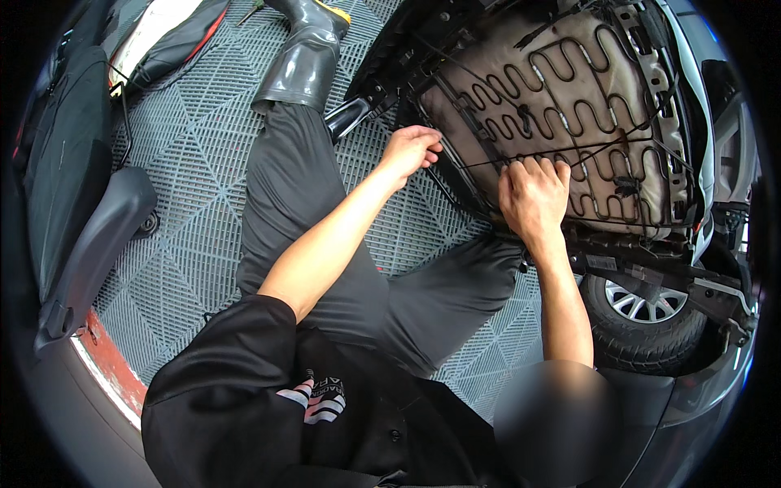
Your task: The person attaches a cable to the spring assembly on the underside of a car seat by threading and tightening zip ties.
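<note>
The underside of a car seat (598, 73) faces me, with black wavy springs (561, 114) across stained beige padding. Its black metal frame (661, 106) runs along the far right side. My right hand (534, 199) lies against the lower left part of this underside, fingers curled in among the springs and thin black cords; what they grip is hidden. To its left, my left hand (412, 154) is held in a pinch beside the seat's left edge. Whatever sits between its fingertips is too small to make out. A thin black cord (480, 164) stretches between the hands.
My legs (297, 179) are spread on grey grid floor tiles (203, 211), one in a shiny rubber boot (303, 61). Another dark seat (69, 179) stands at left, near a black, white and red cover (167, 49). A wheel (643, 313) lies at lower right.
</note>
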